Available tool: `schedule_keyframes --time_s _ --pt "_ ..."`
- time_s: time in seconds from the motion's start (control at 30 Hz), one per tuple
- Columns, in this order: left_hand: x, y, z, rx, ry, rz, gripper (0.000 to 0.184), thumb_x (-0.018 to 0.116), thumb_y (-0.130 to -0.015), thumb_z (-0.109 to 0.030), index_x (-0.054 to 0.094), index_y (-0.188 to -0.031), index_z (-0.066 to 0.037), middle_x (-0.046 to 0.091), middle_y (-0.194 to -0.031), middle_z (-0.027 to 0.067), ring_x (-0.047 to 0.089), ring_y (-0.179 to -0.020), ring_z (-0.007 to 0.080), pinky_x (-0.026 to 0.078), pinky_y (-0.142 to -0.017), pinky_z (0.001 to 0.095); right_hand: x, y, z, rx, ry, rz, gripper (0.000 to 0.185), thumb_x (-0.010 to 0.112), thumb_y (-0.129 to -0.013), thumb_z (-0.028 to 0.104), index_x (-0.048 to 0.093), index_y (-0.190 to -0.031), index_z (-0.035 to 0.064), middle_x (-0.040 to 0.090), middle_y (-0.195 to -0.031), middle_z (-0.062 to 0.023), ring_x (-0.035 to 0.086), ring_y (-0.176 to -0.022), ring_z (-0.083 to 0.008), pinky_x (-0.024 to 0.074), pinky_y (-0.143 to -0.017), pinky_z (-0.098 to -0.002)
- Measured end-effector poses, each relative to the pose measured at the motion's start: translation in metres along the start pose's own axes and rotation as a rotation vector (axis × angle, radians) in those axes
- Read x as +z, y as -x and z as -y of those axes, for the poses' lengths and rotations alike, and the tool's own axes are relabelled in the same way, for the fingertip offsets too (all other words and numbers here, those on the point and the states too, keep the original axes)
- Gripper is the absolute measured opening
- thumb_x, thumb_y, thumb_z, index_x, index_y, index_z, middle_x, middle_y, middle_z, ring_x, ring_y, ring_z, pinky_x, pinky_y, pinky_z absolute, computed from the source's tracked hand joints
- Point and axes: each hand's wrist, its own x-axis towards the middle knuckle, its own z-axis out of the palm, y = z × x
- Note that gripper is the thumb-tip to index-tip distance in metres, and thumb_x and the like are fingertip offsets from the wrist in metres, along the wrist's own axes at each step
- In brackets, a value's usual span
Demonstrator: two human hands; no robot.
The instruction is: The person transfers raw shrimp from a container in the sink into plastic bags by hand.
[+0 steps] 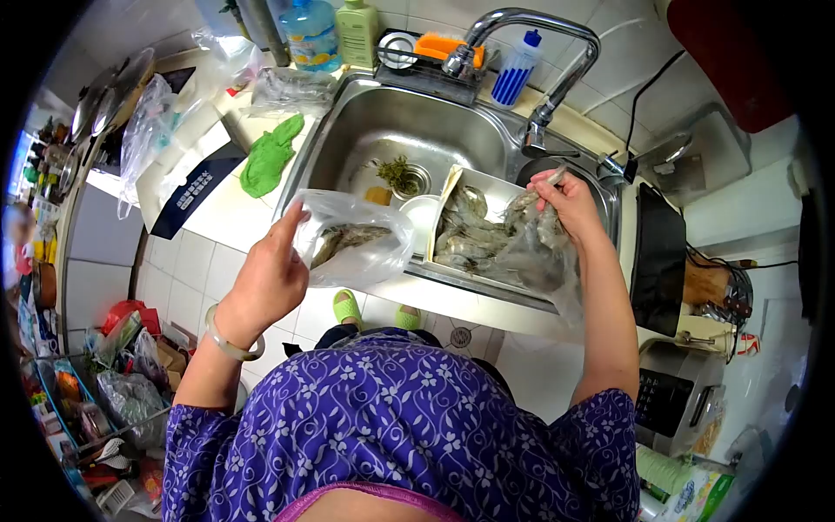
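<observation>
My left hand [277,271] is closed on the edge of a clear plastic bag [370,261], whose mouth faces up. A few grey shrimp [344,241] lie inside that bag. Over the right side of the sink, my right hand [567,202] pinches grey shrimp [550,228] above a white box [449,187]. More raw shrimp [474,239] fill the box, partly covered by a clear plastic liner that hangs over its near right corner. The box rests across the sink's front edge.
The steel sink [365,113] holds green scraps [397,174] by the drain and a white bowl [421,217]. A chrome faucet [591,56] arches over it. On the left counter lie a green cloth [271,157] and a box lid [193,178]. A black appliance [657,261] stands right.
</observation>
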Motion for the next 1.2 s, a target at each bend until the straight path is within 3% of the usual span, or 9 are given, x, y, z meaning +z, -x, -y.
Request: schedule_keyframes --time_s 0.23,0.37,0.47,0.57,0.73,0.9,0.97,1.1,1.2 --pt "-0.008 -0.015 -0.002 0.008 -0.024 0.050 0.074 0.048 -0.071 0.008 0.026 -0.141 0.003 0.055 -0.124 0.0201 0.059 -0.067 0.0225 0.049 -0.067 0.0301 0.119 0.033 0.087 -0.098 -0.248 0.215 0.017 0.063 -0.087 0.012 0.065 -0.102 0.0020 0.066 -0.088 -0.0043 0.057 -0.063 -0.0084 0.0499 -0.059 -0.0230" --pt "-0.009 -0.015 -0.004 0.042 -0.026 0.016 0.073 0.049 -0.071 0.008 0.026 -0.140 0.003 0.057 -0.120 0.0218 0.061 -0.070 0.0243 0.049 -0.068 0.0313 0.207 0.007 0.070 -0.655 0.148 0.365 0.024 0.066 -0.080 0.010 0.064 -0.103 0.0016 0.065 -0.089 -0.0169 0.064 -0.077 -0.0278 0.0513 -0.069 -0.0343" --pt "-0.013 -0.016 -0.003 0.005 -0.027 0.037 0.073 0.048 -0.070 0.008 0.026 -0.140 0.004 0.057 -0.118 0.0230 0.062 -0.071 0.0268 0.050 -0.069 0.0318 0.231 -0.003 0.065 -0.711 0.626 0.387 0.025 0.067 -0.077 0.010 0.063 -0.101 0.0006 0.063 -0.092 -0.0206 0.061 -0.086 -0.0369 0.0497 -0.075 -0.0389" --pt "-0.014 -0.009 0.005 0.043 -0.048 0.009 0.074 0.047 -0.070 0.008 0.026 -0.140 0.003 0.057 -0.118 0.0241 0.063 -0.074 0.0304 0.050 -0.072 0.0335 0.216 -0.012 0.079 -0.546 0.484 0.382 0.024 0.068 -0.077 0.010 0.063 -0.098 -0.0001 0.064 -0.093 -0.0210 0.060 -0.086 -0.0400 0.0497 -0.076 -0.0406" --pt "-0.024 0.001 0.010 0.032 -0.052 0.014 0.073 0.046 -0.070 0.008 0.026 -0.140 0.003 0.056 -0.118 0.0257 0.063 -0.077 0.0345 0.050 -0.075 0.0370 0.226 -0.001 0.085 -0.333 -0.124 0.114 0.010 0.059 -0.086 0.002 0.063 -0.095 0.0007 0.063 -0.081 -0.0060 0.061 -0.069 -0.0092 0.0480 -0.058 -0.0249" --pt "-0.031 -0.003 0.008 -0.026 -0.030 0.023 0.074 0.049 -0.066 0.005 0.029 -0.137 0.006 0.058 -0.096 0.0293 0.060 -0.080 0.0417 0.049 -0.073 0.0457 0.291 -0.009 0.075 -0.937 -0.090 0.015 0.018 0.061 -0.083 0.003 0.061 -0.102 0.0044 0.063 -0.088 -0.0120 0.063 -0.077 -0.0250 0.0507 -0.066 -0.0330" --pt "-0.034 -0.005 0.010 -0.090 -0.010 -0.006 0.073 0.048 -0.066 0.007 0.031 -0.137 0.004 0.060 -0.081 0.0263 0.061 -0.074 0.0390 0.050 -0.069 0.0427 0.307 0.005 0.066 -0.850 -0.083 0.083 0.026 0.062 -0.081 0.003 0.059 -0.106 0.0067 0.061 -0.090 -0.0142 0.061 -0.082 -0.0321 0.0500 -0.072 -0.0374" --pt "-0.032 0.000 0.028 -0.063 0.019 -0.041 0.075 0.045 -0.067 0.011 0.028 -0.140 0.003 0.055 -0.120 0.0261 0.063 -0.076 0.0340 0.051 -0.072 0.0382 0.264 0.004 0.061 -0.848 0.083 -0.013 0.027 0.059 -0.084 0.001 0.057 -0.110 0.0042 0.060 -0.098 -0.0137 0.062 -0.083 -0.0302 0.0522 -0.073 -0.0350" --pt "-0.034 0.004 0.023 -0.105 0.071 -0.020 0.075 0.045 -0.068 0.011 0.027 -0.140 0.003 0.056 -0.120 0.0257 0.063 -0.075 0.0338 0.051 -0.072 0.0370 0.191 0.003 0.069 -0.891 0.380 -0.072 0.012 0.060 -0.084 0.005 0.063 -0.096 0.0046 0.065 -0.084 -0.0120 0.064 -0.073 -0.0233 0.0534 -0.064 -0.0308"
